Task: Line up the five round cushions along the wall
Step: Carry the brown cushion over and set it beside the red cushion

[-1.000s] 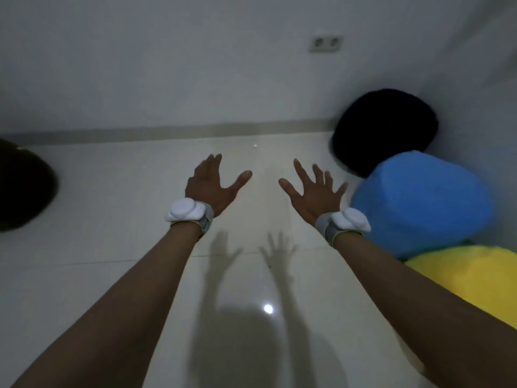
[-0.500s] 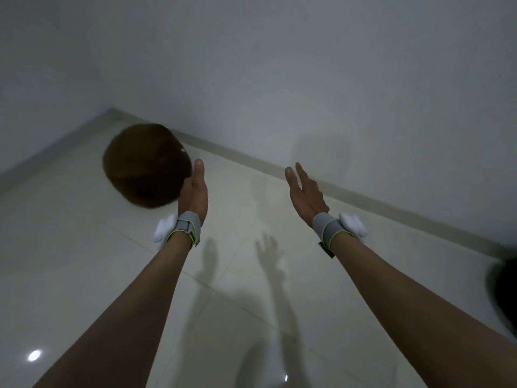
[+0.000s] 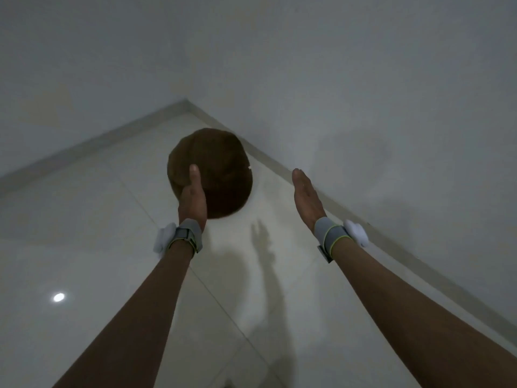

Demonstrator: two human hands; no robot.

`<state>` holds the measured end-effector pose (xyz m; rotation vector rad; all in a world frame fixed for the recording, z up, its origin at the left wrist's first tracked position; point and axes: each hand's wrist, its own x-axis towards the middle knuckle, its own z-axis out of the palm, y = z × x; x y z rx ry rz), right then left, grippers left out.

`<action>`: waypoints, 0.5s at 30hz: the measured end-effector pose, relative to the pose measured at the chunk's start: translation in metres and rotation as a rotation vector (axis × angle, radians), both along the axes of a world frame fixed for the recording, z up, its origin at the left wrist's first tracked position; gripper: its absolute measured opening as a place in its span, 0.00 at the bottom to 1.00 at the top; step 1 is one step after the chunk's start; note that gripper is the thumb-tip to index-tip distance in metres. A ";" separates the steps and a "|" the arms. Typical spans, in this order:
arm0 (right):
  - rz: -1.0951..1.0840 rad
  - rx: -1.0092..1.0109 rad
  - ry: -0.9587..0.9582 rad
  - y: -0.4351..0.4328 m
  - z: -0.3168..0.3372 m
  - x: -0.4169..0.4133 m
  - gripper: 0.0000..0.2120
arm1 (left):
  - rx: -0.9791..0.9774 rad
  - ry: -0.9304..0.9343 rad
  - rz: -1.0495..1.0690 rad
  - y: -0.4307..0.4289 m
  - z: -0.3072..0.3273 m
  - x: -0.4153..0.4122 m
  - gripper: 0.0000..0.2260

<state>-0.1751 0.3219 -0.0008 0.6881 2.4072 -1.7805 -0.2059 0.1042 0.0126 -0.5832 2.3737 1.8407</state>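
A brown round cushion [image 3: 216,169] lies on the pale tiled floor near the room corner, close to the right wall. My left hand [image 3: 193,196] is stretched out edge-on, overlapping the cushion's lower left in the view, fingers straight, holding nothing. My right hand [image 3: 306,196] is held flat and edge-on to the right of the cushion, apart from it, nothing in it. Both wrists carry grey straps with white pods. No other cushion is in view.
Two white walls meet at a corner [image 3: 186,100] behind the cushion, with a grey skirting board [image 3: 321,197] along the floor. Glossy floor tiles [image 3: 84,233] spread to the left and front, with a lamp reflection [image 3: 58,297].
The view has swung left, away from the black, blue and yellow cushions, to the brown cushion in the corner. Both hands have turned edge-on and come nearer to it.
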 end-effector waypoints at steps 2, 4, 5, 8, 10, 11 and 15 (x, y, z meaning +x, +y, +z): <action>0.025 -0.008 0.007 -0.021 -0.005 -0.040 0.32 | -0.004 -0.015 0.035 -0.020 -0.006 -0.035 0.36; 0.026 -0.020 0.006 -0.039 -0.010 -0.075 0.32 | -0.013 -0.020 0.032 -0.037 -0.013 -0.065 0.35; 0.028 -0.025 0.001 -0.048 -0.012 -0.092 0.32 | -0.013 -0.021 0.021 -0.047 -0.016 -0.078 0.34; 0.038 -0.035 -0.015 -0.071 -0.015 -0.139 0.32 | 0.019 -0.010 0.046 -0.072 -0.021 -0.117 0.28; 0.037 -0.032 -0.032 -0.082 -0.016 -0.169 0.32 | 0.003 -0.016 0.066 -0.085 -0.023 -0.143 0.25; 0.031 -0.034 -0.039 -0.087 -0.018 -0.186 0.32 | -0.003 -0.028 0.063 -0.091 -0.023 -0.159 0.25; 0.054 -0.030 -0.044 -0.102 -0.024 -0.243 0.31 | -0.048 -0.068 0.061 -0.107 -0.029 -0.216 0.34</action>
